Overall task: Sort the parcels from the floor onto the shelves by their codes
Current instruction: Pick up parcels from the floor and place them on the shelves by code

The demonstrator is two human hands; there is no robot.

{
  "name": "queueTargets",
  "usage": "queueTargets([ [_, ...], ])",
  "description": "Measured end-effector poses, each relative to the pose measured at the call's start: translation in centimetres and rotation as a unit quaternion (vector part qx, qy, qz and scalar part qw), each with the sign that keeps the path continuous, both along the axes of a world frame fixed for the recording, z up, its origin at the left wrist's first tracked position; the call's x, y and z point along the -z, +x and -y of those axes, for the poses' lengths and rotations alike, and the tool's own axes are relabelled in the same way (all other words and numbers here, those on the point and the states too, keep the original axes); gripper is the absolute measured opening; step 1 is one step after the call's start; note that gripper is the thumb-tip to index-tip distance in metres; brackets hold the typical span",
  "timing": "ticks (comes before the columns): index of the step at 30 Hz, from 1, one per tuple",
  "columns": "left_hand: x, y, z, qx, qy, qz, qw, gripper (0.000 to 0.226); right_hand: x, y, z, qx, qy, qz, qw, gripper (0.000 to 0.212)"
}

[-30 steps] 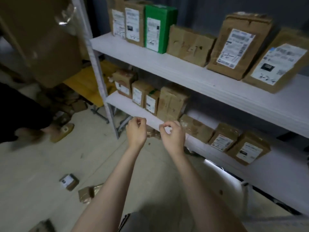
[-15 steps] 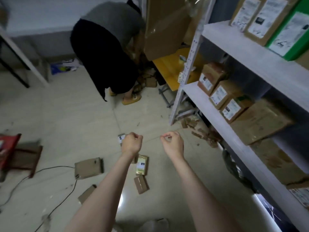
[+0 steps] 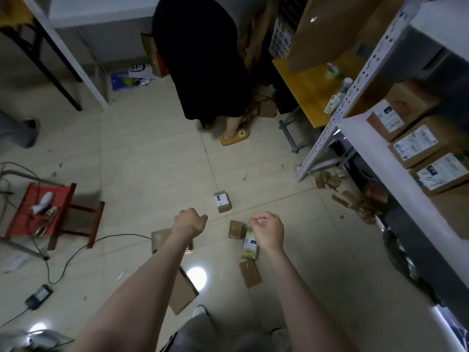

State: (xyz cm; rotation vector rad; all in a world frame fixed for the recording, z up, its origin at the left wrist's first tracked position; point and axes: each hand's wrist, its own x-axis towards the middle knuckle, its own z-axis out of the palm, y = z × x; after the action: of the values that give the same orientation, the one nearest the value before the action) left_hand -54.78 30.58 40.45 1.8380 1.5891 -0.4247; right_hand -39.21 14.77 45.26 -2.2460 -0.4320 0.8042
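Observation:
Several brown parcels lie on the tiled floor below my hands: a small labelled box, a green-and-white packet, a flat brown parcel, a small brown one and a larger flat one. My left hand hangs above them as a fist and holds nothing. My right hand hovers over the packet with fingers curled and thumb near the fingertips, nothing visible in it. The white shelf on the right carries labelled boxes.
A person in dark clothes bends over by the yellow table at the back. A red stool with cables stands at the left. A black cable and adapter cross the floor. Cardboard scraps lie under the shelf.
The view has swung from the shelves down and left to the floor. Both hands stay raised and curled, now over the parcels on the floor.

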Motion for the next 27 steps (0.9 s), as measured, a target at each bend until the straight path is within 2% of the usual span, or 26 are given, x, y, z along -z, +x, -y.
queueTargets([
  [4,2.2,0.6,-2.5,0.039,-0.009,-0.022,0.999,0.05,3.1,0.5,-1.8,0.059,-0.015,-0.01,0.998,0.003],
  [8,4.7,2.6,-4.8,0.041,-0.014,-0.03,0.999,0.048,6.6,2.0,-3.5,0.092,-0.024,-0.021,0.995,0.016],
  [14,11.1,7.0,-7.1,-0.025,-0.04,-0.005,0.999,0.05,13.2,5.7,-7.9,0.056,-0.031,-0.023,0.998,0.031],
  [22,28.6,12.7,-8.5,-0.049,-0.043,0.009,0.998,0.053,30.5,8.0,-12.4,0.017,0.001,-0.023,1.0,0.043],
  [27,40.5,14.7,-8.1,-0.071,-0.026,0.053,0.996,0.062,42.8,8.0,-14.0,0.035,0.029,-0.025,0.999,0.045],
])
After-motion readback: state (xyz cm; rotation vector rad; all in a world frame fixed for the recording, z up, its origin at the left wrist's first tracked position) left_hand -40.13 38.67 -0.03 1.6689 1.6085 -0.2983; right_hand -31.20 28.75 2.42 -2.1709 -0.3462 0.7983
